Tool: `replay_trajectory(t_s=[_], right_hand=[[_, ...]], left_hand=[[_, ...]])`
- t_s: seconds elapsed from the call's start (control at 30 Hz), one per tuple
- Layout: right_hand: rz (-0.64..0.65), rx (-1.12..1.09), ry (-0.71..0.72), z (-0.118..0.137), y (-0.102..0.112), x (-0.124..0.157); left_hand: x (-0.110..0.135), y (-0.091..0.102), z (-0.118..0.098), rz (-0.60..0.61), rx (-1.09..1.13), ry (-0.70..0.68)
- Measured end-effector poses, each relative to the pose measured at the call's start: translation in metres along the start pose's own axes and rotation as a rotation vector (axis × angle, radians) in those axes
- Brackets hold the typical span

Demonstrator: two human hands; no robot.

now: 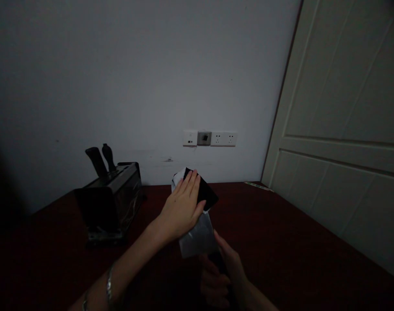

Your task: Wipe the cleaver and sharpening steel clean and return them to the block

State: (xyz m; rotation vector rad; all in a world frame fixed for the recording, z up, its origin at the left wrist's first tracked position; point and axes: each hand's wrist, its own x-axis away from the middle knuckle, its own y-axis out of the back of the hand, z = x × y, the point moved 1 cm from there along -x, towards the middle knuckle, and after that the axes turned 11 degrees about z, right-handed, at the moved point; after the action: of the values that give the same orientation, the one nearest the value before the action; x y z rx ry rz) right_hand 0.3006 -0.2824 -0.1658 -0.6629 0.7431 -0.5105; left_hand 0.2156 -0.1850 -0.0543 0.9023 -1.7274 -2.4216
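Note:
My right hand point(225, 272) is wrapped round the dark handle of a cleaver point(198, 237), whose broad grey blade points up and away from me. Over the upper part of that blade lies a black cloth point(208, 194), with a crumpled whitish edge showing at its far left corner. My left hand point(182, 209) holds the cloth against the blade, fingers stretched along it and thumb at the near side. The cloth hides the blade's far end. Deep shadow covers part of the right hand and the handle.
A knife block point(111, 198) with two dark handles sticking up stands at the left of the dark red table point(264, 242). Wall sockets point(224, 138) sit behind. A thin patterned strip point(259, 186) lies at the back right, near a pale panelled door point(339, 172).

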Motion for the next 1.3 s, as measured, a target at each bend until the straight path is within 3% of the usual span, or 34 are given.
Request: replay_trajectory(t_s=[0.23, 0.4, 0.63, 0.87, 1.0, 1.3], right_hand=[[-0.069, -0.018, 0.044, 0.009, -0.008, 0.001], [-0.046, -0.008, 0.007, 0.001, -0.002, 0.002], [-0.078, 0.014, -0.017, -0.002, 0.001, 0.001], [-0.099, -0.024, 0.037, 0.009, -0.002, 0.006], [-0.042, -0.007, 0.075, 0.016, -0.001, 0.009], [-0.016, 0.028, 0.035, 0.015, -0.006, 0.005]], left_hand=[[0.005, 0.005, -0.021, 0.054, -0.005, -0.077], [0.001, 0.003, -0.008, -0.009, 0.009, -0.009], [0.001, 0.001, 0.001, -0.005, 0.003, 0.022], [0.008, -0.004, -0.023, 0.103, -0.005, -0.084], [0.008, -0.002, -0.033, 0.081, -0.007, -0.113], [-0.002, 0.001, 0.011, 0.011, 0.002, 0.038]])
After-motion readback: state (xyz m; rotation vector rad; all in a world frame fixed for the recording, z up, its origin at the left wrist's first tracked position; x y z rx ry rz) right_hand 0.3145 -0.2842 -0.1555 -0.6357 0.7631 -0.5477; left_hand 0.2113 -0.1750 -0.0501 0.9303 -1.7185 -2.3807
